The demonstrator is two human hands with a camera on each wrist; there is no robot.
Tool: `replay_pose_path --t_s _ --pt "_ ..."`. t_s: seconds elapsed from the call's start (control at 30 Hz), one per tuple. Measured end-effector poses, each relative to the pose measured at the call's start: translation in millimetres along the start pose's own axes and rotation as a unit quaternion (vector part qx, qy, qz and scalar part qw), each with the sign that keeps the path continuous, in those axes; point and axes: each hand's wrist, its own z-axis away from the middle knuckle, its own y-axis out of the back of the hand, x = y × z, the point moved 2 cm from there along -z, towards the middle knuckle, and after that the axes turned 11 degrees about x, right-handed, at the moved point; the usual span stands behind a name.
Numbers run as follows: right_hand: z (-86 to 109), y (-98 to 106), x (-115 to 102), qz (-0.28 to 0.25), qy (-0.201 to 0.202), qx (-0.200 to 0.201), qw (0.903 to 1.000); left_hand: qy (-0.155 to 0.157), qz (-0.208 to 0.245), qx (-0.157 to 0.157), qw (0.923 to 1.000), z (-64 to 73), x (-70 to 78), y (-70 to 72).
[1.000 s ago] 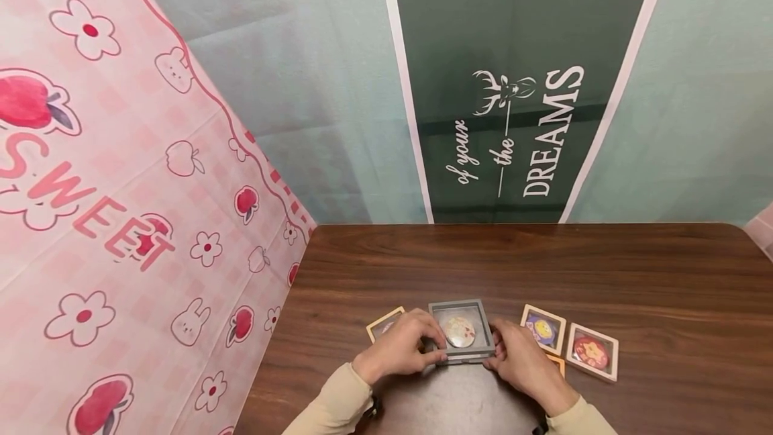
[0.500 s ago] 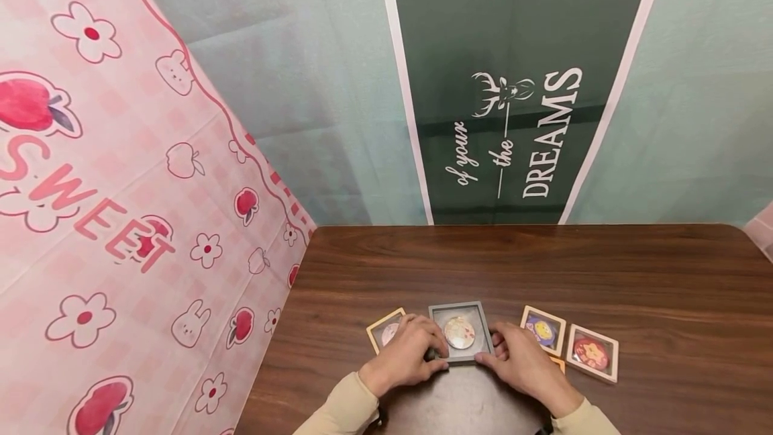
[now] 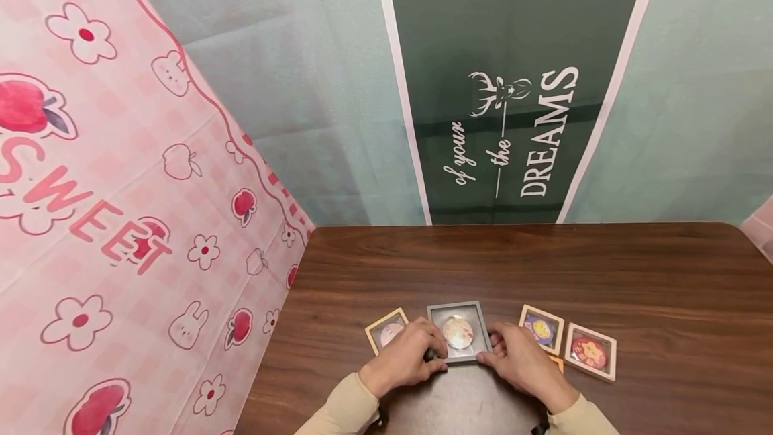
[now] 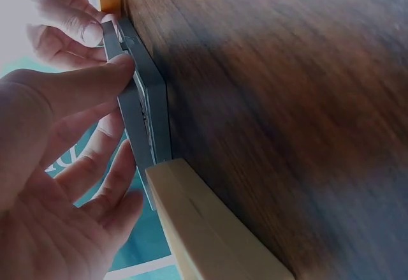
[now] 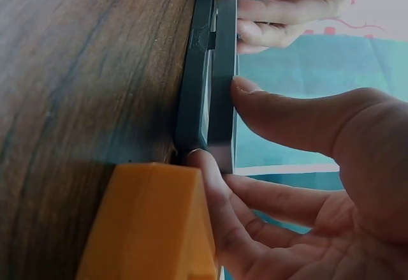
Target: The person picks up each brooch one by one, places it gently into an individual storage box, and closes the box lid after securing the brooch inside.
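Observation:
Between my hands is a square grey display frame point(image 3: 476, 348) with clear film, and a round pale badge point(image 3: 457, 332) shows in its middle. My left hand point(image 3: 410, 351) grips its left side, thumb at the front corner. At the right side my right hand point(image 3: 522, 358) holds it, thumb on the front right corner. In the left wrist view, the upper half point(image 4: 132, 111) and lower half point(image 4: 155, 82) of the frame lie face to face with a narrow gap. The right wrist view shows my thumb against the upper half point(image 5: 223, 57) and a fingertip at the lower half's corner.
A yellow-edged frame point(image 3: 373, 329) lies partly behind my left hand. To the right are a cream frame with a purple badge point(image 3: 539, 331), a pale frame with a red badge point(image 3: 590, 352), and an orange frame point(image 3: 558, 362) partly under my right hand. Patterned cloths hang behind the brown table point(image 3: 664, 280).
The grey frame's upper half has come down at the front, narrowing the gap there. My right thumb has moved up onto the front corner. Over the last half second the hands have hardly moved.

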Motion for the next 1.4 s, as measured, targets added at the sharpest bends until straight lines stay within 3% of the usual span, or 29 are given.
replay_pose_path --t_s 0.4,0.73,0.9,1.1,1.4 --pt "0.2 -0.7 -1.0 -0.002 -0.002 -0.005 1.0000 0.011 0.030 0.008 0.9994 1.9 1.5 -1.5" --pt "-0.5 -4.8 -1.1 -0.004 -0.021 -0.003 0.9998 -0.014 0.004 0.019 0.9997 5.1 4.2 -4.3" --pt "-0.1 -3.8 -2.3 0.006 -0.010 -0.002 0.9999 -0.025 -0.017 0.028 0.9992 4.6 6.1 -3.4" --pt "0.8 0.5 -4.6 0.035 0.005 0.001 0.9994 -0.020 -0.033 0.019 0.9991 2.8 8.8 -2.9" --pt "-1.2 0.7 -4.6 0.015 0.008 -0.003 0.9998 0.001 -0.055 0.008 0.9985 1.8 10.9 -1.9"
